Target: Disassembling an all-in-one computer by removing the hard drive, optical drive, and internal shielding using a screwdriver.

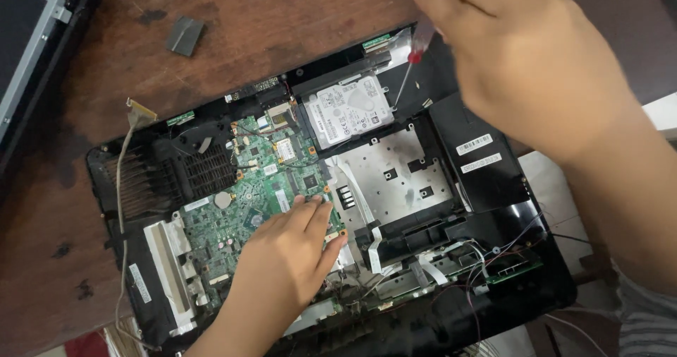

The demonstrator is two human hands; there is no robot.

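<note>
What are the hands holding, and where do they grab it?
The right hand grips a screwdriver by its handle; the left hand holds nothing, resting on the green circuit board.

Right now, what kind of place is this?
Likely an informal repair spot, home or small shop, not a proper lab: an opened laptop with its green board bare on a worn wooden table, and the right hand working a screwdriver at the hard drive.

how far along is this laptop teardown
Done: the black laptop base lies opened, its green circuit board exposed. In hand: the right hand holds a red-handled screwdriver at the silver hard drive; the left hand presses the board. Left: drive and board remain seated.
</note>
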